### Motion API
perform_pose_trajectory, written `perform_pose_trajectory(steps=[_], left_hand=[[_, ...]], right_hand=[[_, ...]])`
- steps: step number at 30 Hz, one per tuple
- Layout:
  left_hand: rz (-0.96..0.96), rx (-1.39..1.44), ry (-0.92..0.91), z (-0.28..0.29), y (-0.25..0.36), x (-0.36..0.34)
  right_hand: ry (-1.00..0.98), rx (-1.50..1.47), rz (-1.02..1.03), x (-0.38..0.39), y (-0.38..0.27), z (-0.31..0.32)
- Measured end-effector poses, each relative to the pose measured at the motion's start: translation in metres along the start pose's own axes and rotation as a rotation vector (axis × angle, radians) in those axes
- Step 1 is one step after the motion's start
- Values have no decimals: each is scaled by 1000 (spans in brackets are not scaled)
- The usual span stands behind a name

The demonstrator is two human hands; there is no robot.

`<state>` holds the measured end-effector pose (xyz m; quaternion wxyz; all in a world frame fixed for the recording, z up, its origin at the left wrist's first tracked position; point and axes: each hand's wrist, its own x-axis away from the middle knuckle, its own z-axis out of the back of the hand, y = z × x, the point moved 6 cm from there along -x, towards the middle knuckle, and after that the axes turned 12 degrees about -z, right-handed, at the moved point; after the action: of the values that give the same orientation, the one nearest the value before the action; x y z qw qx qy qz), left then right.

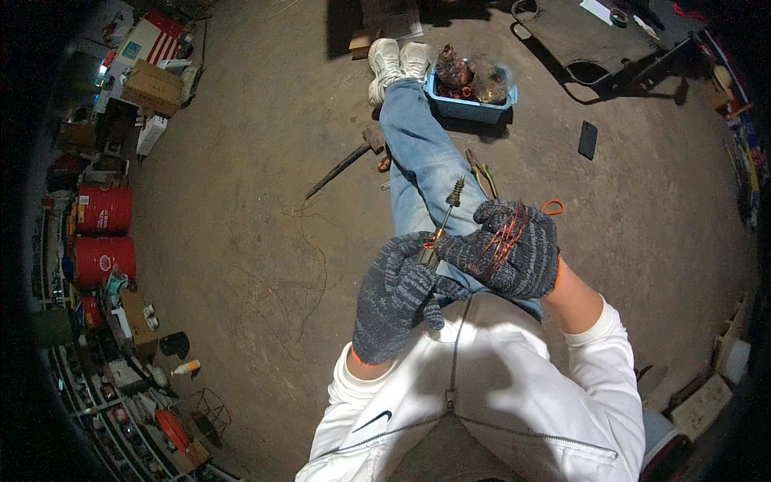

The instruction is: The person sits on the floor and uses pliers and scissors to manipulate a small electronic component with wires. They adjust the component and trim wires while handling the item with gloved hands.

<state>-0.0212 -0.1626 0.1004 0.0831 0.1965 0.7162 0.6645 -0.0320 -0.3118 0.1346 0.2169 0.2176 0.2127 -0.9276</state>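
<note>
Both my hands wear dark grey knit gloves with orange cuffs and meet above my lap. My left hand [393, 293] is closed around the base of a small motor armature [447, 217], whose thin shaft points away from me and ends in a spiral worm-like tip. Some copper shows at its core, partly hidden by the fingers. Against it, my right hand [510, 249] is closed, with strands of reddish copper wire [504, 239] wound across the glove. Its fingertips touch the armature. An orange loop [552, 207] sticks out beside the right glove.
Pliers [482, 173] lie by my outstretched legs, with a hammer [345, 169] to their left. Beyond stands a blue crate [474, 110] holding copper scrap and plastic bags. A black phone [588, 140] lies right. Red drums [104, 210] and cluttered shelves line the left.
</note>
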Motion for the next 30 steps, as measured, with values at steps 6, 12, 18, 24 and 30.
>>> perform_pose_trajectory(steps=[6,12,18,24,30], left_hand=[[-136,-50,28,-5,2,-1],[-375,-238,159,-8,9,-1],[-468,-317,210,-11,16,2],[-612,-437,279,-9,17,-5],[-555,-327,379,-9,8,-3]], right_hand=[[158,25,139,13,-7,0],[-75,-103,-78,10,-8,-16],[2,-178,-252,-7,-15,-6],[106,-167,-342,-10,-12,-10],[154,-222,-381,0,-7,-15]])
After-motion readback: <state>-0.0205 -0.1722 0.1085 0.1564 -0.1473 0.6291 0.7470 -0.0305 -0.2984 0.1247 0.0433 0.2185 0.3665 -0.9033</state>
